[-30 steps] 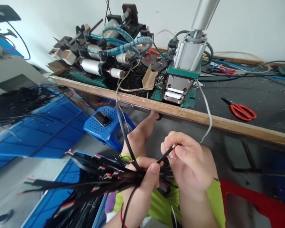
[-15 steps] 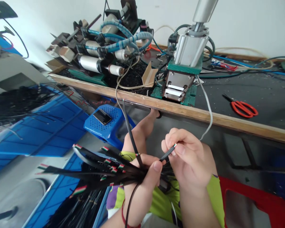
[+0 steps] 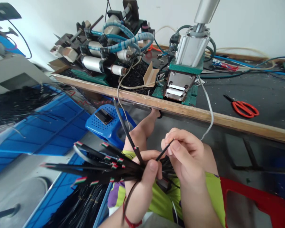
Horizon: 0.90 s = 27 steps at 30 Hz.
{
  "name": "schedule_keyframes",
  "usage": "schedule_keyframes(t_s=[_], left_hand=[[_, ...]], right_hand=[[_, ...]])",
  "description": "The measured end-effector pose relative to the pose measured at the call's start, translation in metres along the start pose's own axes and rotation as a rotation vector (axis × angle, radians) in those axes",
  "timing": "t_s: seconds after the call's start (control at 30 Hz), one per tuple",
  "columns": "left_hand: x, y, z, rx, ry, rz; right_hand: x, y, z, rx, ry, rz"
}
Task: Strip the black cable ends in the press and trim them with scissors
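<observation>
My left hand point(image 3: 144, 177) is closed around a bundle of black cables point(image 3: 92, 171) that fans out to the left over my lap. Many cable ends show short red, white and green wires. One cable point(image 3: 165, 150) sticks out between my left thumb and fingers toward the right. Its tip is pinched between the thumb and fingers of my right hand point(image 3: 185, 155). A longer cable point(image 3: 124, 123) points up and away from the bundle, in front of the bench edge.
A pneumatic press point(image 3: 180, 85) stands on the bench, with red-handled scissors point(image 3: 244, 109) to its right. More cylinders point(image 3: 92, 63) with blue hoses lie at the left. A phone point(image 3: 104, 116) rests on a blue stool point(image 3: 92, 125). Blue bins point(image 3: 68, 120) of cables and a red stool point(image 3: 247, 190) flank me.
The cable between my hands has turned, so its narrow side now faces me and its tip is more covered by my right fingers. The upright cable has swung slightly left.
</observation>
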<state>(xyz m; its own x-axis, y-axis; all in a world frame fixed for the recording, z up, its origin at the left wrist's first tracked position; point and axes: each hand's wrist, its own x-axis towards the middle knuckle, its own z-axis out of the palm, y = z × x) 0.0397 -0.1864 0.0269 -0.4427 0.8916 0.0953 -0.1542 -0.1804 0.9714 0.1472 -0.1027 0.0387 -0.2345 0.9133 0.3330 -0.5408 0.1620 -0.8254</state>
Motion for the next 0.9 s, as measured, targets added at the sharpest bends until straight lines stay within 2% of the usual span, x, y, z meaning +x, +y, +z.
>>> schedule_keyframes(t_s=[0.1,0.23,0.53,0.73,0.9], left_hand=[[0.001,0.000,-0.001,-0.179,-0.123,-0.048],[0.004,0.004,0.000,-0.245,-0.214,-0.161],[0.017,0.017,0.004,-0.367,-0.170,-0.248],[0.016,0.021,0.001,-0.335,-0.141,-0.151],[0.011,0.015,-0.003,-0.270,-0.088,-0.179]], right_hand=[[0.002,0.001,0.000,0.063,-0.053,0.023],[0.006,0.000,0.001,0.123,-0.119,0.034],[0.006,0.016,-0.001,0.127,-0.188,-0.018],[0.004,0.025,0.001,0.187,-0.159,0.028],[0.003,0.024,0.003,0.217,-0.153,0.097]])
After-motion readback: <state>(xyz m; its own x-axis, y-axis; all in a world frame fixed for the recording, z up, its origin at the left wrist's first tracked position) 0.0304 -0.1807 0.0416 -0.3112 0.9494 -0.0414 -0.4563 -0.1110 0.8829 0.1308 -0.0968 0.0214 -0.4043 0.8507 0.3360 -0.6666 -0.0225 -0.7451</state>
